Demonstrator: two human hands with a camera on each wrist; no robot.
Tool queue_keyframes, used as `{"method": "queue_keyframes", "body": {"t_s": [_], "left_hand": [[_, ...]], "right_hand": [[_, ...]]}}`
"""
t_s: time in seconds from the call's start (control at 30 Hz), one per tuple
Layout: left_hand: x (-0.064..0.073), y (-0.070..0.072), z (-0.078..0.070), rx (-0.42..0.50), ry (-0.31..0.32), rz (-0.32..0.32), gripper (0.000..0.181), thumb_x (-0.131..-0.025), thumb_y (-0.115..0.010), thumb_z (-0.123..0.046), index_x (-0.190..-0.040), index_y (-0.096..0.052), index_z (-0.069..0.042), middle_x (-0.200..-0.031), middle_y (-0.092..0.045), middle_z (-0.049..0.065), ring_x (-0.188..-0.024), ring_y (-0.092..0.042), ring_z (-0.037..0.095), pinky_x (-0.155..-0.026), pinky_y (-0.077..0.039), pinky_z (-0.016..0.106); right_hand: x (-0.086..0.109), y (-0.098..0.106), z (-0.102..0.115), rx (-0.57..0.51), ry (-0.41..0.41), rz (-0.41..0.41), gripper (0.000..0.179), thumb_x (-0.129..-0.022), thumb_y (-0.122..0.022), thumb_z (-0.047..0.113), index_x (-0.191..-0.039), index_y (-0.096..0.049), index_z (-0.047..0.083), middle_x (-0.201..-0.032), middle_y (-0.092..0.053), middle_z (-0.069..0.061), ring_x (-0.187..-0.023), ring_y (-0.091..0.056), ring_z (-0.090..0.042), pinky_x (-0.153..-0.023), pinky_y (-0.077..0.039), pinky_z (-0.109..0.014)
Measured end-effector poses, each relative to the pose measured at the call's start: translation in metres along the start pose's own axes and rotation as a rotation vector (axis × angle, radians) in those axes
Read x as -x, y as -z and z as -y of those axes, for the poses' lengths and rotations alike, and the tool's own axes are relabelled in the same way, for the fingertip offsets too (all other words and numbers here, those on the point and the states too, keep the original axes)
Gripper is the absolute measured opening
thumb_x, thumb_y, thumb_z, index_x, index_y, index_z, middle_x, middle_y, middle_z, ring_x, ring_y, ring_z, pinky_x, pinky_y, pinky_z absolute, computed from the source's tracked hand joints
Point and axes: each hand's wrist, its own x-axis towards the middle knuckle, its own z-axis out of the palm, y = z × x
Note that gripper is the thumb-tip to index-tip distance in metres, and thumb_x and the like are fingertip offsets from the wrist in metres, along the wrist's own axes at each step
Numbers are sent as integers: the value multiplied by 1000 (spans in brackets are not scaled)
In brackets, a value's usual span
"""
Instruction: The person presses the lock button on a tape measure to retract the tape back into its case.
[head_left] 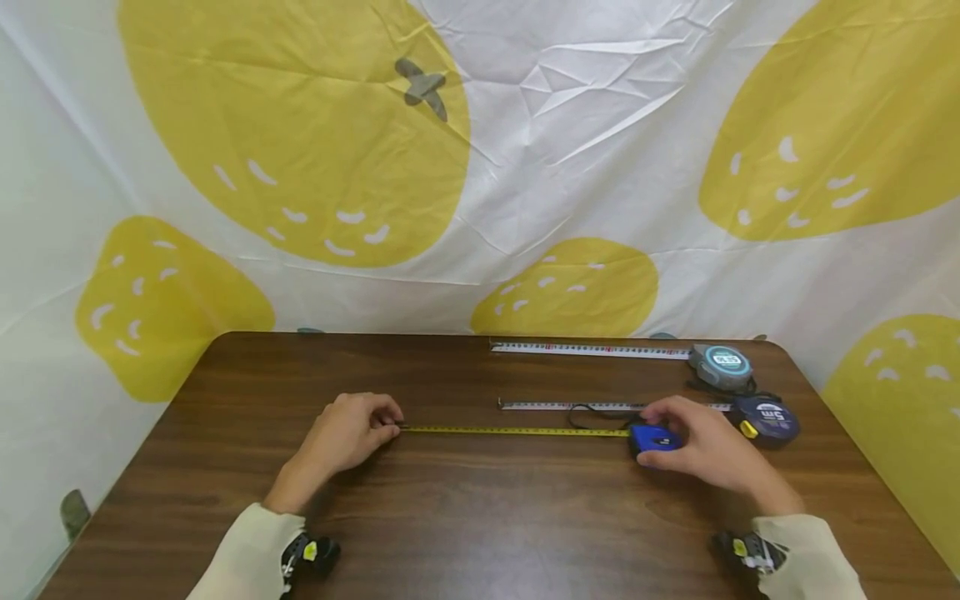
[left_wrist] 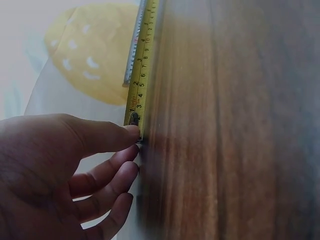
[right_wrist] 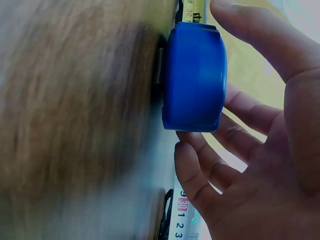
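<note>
Left fingers pinched the end of the yellow strip; right fingers gripped the blue tape measure, the strip running between them over the table. Good handling called for steady fingers and straight strip.

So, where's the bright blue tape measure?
In the head view, the blue tape measure is right of centre, in the right hand, left of the navy tape measure.
</note>
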Motion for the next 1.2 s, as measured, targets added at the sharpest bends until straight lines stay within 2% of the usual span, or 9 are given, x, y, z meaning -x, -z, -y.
{"method": "queue_keyframes", "body": {"t_s": [0.23, 0.37, 0.53, 0.83, 1.2], "left_hand": [[0, 1, 1, -9, 8, 2, 10, -94, -85, -9, -97, -80, -17, -84, -72, -10, -77, -67, 8, -70, -57, 42], [0, 1, 0, -13, 13, 7, 11, -94, -85, -9, -97, -80, -17, -84, -72, -11, -78, -67, 8, -70, -56, 42], [-1, 0, 1, -21, 11, 14, 13, -93, -86, -7, -97, -79, -18, -84, -71, -11, -77, -66, 7, -70, -56, 42], [0, 0, 0, -35, 15, 17, 13, -93, -85, -7, -95, -80, -19, -87, -71, -10, -78, -67, 9, -69, -56, 44], [0, 3, -1, -24, -3, 19, 11, -95, -85, -9, -95, -81, -18, -93, -74, -6, -80, -70, 10, -70, -58, 45]], "right_hand": [[-3, 0, 2, -8, -18, 83, 62, -79, -101, 38, -125, -73, 8, -118, -74, -1, -102, -65, -20, -86, -55, -37], [-3, -1, 2, -1, -2, 115, 65, -76, -102, 37, -126, -73, 7, -122, -74, -4, -108, -68, -25, -90, -57, -41], [-2, 0, 2, 17, 27, 133, 66, -75, -103, 32, -127, -72, 7, -125, -73, -7, -113, -69, -30, -94, -57, -48], [-3, 2, 3, 58, 38, 172, 67, -72, -103, 26, -129, -72, 9, -125, -70, -9, -113, -68, -37, -93, -56, -58], [-1, 6, 3, 115, 40, 162, 61, -73, -102, 29, -124, -75, 11, -119, -72, -6, -110, -67, -36, -91, -56, -57]]}}
